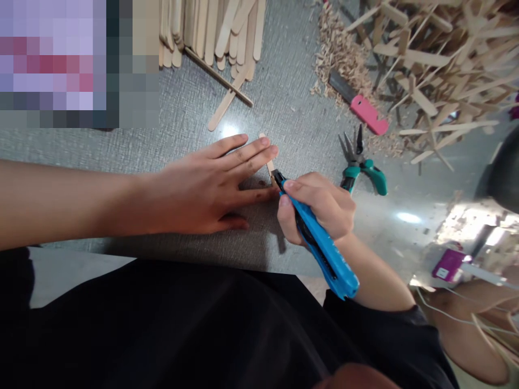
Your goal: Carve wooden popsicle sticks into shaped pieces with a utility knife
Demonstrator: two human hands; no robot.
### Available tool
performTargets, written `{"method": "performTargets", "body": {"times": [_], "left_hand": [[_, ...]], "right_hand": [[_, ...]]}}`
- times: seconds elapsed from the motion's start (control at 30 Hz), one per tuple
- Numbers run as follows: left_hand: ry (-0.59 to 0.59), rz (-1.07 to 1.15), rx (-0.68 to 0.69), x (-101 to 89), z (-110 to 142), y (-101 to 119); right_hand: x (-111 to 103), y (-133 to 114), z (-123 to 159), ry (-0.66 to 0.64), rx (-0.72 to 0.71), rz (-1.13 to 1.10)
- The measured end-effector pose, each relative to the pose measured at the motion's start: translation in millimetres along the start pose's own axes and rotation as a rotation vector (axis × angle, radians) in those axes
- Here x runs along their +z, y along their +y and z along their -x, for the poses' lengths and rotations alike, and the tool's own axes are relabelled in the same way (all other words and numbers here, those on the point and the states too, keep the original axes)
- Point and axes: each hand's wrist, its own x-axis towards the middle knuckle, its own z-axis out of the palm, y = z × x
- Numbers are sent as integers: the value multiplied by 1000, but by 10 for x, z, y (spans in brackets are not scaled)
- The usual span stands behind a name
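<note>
My left hand (pixel 219 181) lies flat on the grey table with its fingers spread. Its fingertips press on a wooden craft stick (pixel 270 163), which is partly hidden beneath them. My right hand (pixel 318 208) is wrapped round a blue utility knife (pixel 324 246), with the thumb along its front end. The knife's tip touches or hovers just over the stick, close to my left index finger; I cannot tell whether it cuts into the wood.
Loose craft sticks (pixel 227 32) are piled at the back, two of them crossed. Right of them lie wood shavings (pixel 344 48), a pink-handled blade (pixel 367 113) and green-handled pliers (pixel 357 165). A heap of joined sticks (pixel 438 65) fills the back right. A purple box (pixel 448 265) sits at right.
</note>
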Motion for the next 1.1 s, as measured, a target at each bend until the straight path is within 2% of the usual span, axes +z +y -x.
{"method": "performTargets", "body": {"times": [0.23,0.33,0.63,0.93,1.0,1.1], "left_hand": [[-29,138,-59,-59,-56,25],[-27,175,-84,-61,-69,33],[-42,167,-93,-71,-82,49],[-79,112,-75,-91,-94,84],[-72,96,-59,-94,-93,83],[-80,75,-55,-102,-94,87]], "right_hand": [[-66,-73,-62,-95,117,-13],[-63,-80,-89,-96,137,-26],[86,39,72,52,-16,11],[-34,-169,98,101,201,12],[-72,-158,159,76,225,17],[-138,-112,256,-89,273,-17]]}}
